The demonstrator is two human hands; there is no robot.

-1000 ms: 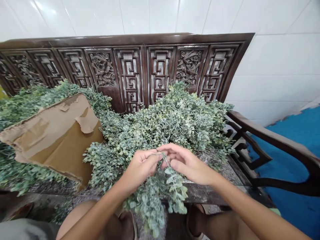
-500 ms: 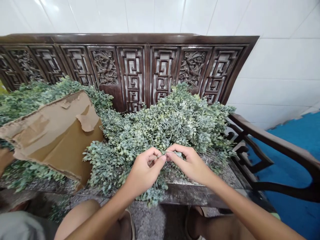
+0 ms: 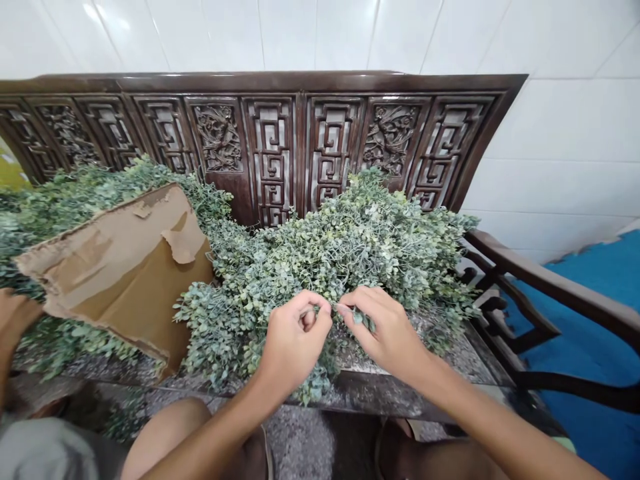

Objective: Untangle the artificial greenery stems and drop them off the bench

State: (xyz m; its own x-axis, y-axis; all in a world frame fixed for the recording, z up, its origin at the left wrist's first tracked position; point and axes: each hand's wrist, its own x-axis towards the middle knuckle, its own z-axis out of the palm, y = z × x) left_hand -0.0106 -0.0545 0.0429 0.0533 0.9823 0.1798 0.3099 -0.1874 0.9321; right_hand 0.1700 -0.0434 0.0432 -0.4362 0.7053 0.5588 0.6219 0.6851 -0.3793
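My left hand is closed in a pinch, thumb against index finger, on what looks like a thin plant stem whose details are too small to make out. Just to its right, my right hand pinches a small leafy sprig, its leaves showing under the curled fingers. The two sets of fingertips are a small gap apart. Behind and around both hands spreads a big heap of grey-green leafy sprigs, resting on a dark wooden bench.
A torn cardboard piece leans on the foliage at left. Beside it is another person's hand. The bench's carved backrest stands behind, its armrest at right. Blue matting lies beyond.
My fingertips were together on a thin stem and have now moved slightly apart. The other person's hand has come further into view at the left, and the view has shifted a little.
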